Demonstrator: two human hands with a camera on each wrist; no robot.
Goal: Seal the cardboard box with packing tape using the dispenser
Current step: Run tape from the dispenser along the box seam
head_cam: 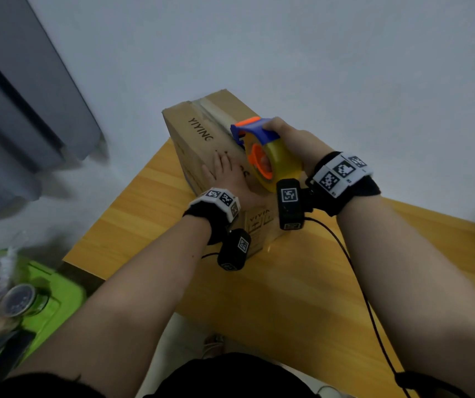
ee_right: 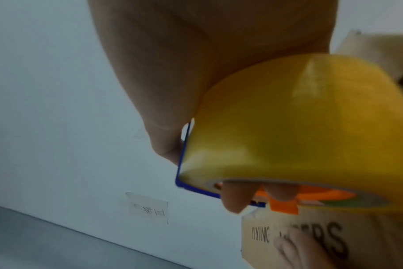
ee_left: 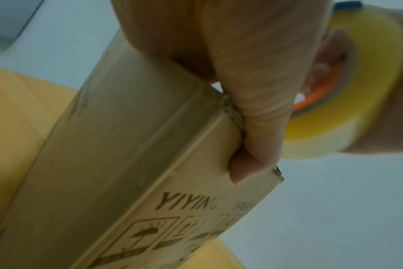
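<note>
Blue and orange plastic fills the right hand [head_cam: 290, 136]: its fingers are curled round the tape dispenser [head_cam: 255, 130], thumb on the blue frame and fingertips [ee_right: 232, 200] hooked into the orange core of the yellow tape roll [head_cam: 276, 162]. The dispenser's front end meets the top of the cardboard box [head_cam: 198, 133], on the centre seam, where a strip of tape [head_cam: 210, 109] runs to the far edge. The left hand [head_cam: 230, 175] lies flat on the box's left top flap, fingers straight and spread over the printed lettering, while its thumb [ee_left: 253, 163] hooks over the near edge. The box, marked YIYING, stands on a yellow wooden table [head_cam: 259, 282] directly under both hands. A green bin [head_cam: 55, 288] sits to the table's left.
</note>
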